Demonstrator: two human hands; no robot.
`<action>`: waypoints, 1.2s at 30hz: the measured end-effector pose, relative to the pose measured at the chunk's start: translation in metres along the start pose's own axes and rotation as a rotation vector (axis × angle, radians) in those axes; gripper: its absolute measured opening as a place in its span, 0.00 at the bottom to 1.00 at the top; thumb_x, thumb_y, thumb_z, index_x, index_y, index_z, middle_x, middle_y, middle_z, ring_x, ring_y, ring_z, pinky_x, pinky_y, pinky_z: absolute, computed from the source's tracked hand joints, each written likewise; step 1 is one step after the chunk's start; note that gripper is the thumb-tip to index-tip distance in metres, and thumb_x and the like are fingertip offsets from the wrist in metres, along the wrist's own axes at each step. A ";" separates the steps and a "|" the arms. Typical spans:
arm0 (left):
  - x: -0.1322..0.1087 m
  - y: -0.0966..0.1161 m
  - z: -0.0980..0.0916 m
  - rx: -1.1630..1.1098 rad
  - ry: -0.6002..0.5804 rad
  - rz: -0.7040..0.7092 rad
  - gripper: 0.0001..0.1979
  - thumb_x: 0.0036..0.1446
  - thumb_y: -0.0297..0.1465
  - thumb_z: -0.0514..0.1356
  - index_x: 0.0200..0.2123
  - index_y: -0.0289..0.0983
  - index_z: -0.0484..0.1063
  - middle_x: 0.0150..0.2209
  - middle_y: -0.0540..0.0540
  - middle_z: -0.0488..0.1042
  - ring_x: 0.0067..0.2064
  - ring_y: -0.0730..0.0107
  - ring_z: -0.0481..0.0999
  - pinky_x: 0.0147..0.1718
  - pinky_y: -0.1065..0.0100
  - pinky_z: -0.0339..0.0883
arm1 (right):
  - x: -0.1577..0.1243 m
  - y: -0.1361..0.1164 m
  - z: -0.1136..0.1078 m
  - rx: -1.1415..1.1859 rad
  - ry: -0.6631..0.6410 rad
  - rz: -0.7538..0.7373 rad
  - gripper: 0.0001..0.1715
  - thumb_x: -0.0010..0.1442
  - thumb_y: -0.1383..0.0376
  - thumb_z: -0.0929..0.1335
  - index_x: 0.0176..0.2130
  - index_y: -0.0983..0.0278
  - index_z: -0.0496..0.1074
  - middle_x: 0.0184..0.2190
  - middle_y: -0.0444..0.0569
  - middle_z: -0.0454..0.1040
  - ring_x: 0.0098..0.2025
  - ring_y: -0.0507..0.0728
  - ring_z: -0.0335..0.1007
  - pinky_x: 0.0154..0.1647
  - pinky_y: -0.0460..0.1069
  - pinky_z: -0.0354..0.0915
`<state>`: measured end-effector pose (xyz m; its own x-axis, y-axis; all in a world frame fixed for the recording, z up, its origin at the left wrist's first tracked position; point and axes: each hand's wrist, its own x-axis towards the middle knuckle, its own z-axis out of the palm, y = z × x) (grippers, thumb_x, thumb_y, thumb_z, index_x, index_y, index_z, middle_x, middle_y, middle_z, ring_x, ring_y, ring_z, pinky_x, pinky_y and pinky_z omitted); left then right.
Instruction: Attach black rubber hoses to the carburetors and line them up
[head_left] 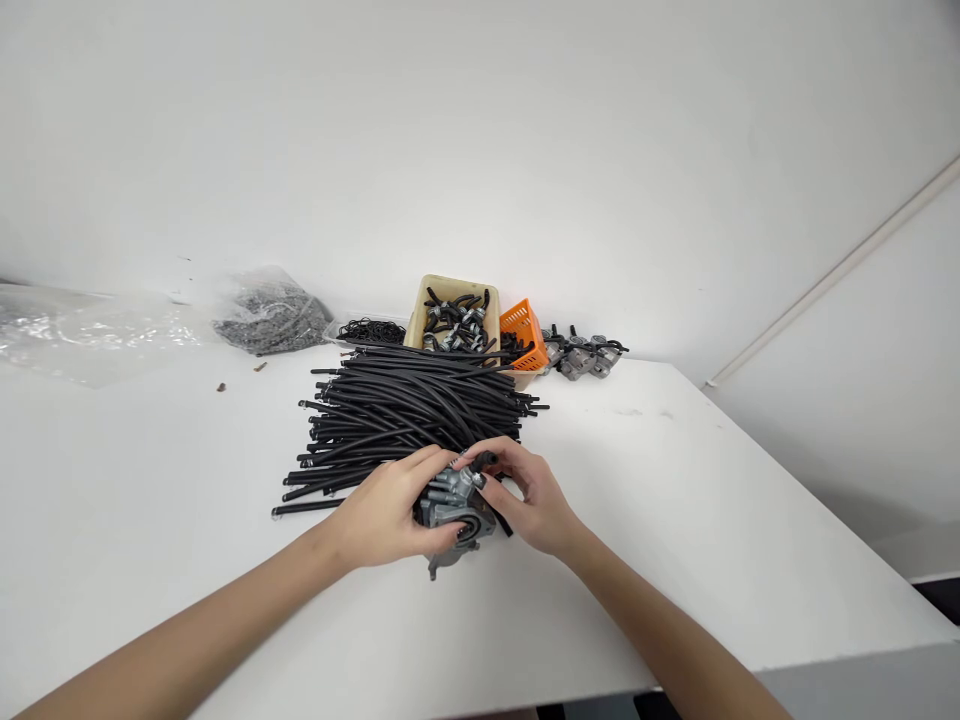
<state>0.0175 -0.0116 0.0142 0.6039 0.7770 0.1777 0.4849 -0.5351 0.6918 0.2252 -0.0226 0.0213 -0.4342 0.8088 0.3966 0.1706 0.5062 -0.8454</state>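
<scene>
My left hand (390, 510) is wrapped round a grey metal carburetor (442, 515), its thumb lying over the round opening. The carburetor is held above the white table, just in front of the black hoses. My right hand (529, 500) pinches at the carburetor's upper right side, around a short black rubber hose (486, 461) that sticks up there. A shiny metal bit shows at the right thumb tip. The fingers cover the spot where hose and carburetor meet, so I cannot tell how they join.
Behind the hands lies a wide pile of black hoses (405, 410). Beyond it stand a cream bin (421, 300) of short hoses with metal fittings, an orange basket (534, 325), more carburetors (581, 358), a tray of black rings (371, 331) and a plastic bag (274, 312) of small grey parts.
</scene>
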 end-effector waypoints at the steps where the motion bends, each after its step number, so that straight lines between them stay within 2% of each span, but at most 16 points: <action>1: 0.000 0.000 0.000 -0.001 0.000 -0.003 0.17 0.49 0.35 0.61 0.44 0.42 0.64 0.38 0.51 0.66 0.37 0.67 0.69 0.35 0.69 0.59 | 0.000 0.000 0.000 0.004 0.000 -0.001 0.11 0.64 0.66 0.63 0.46 0.61 0.68 0.40 0.50 0.73 0.43 0.55 0.70 0.44 0.50 0.67; 36: 0.000 0.002 -0.001 0.012 -0.010 -0.028 0.17 0.49 0.37 0.60 0.43 0.43 0.64 0.38 0.54 0.66 0.38 0.69 0.68 0.35 0.68 0.58 | -0.001 0.000 0.000 0.021 -0.021 0.011 0.12 0.63 0.68 0.63 0.47 0.62 0.67 0.37 0.48 0.71 0.41 0.55 0.70 0.42 0.51 0.67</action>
<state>0.0183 -0.0127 0.0162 0.5965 0.7882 0.1515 0.5093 -0.5176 0.6875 0.2258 -0.0236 0.0207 -0.4510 0.8075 0.3801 0.1569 0.4909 -0.8570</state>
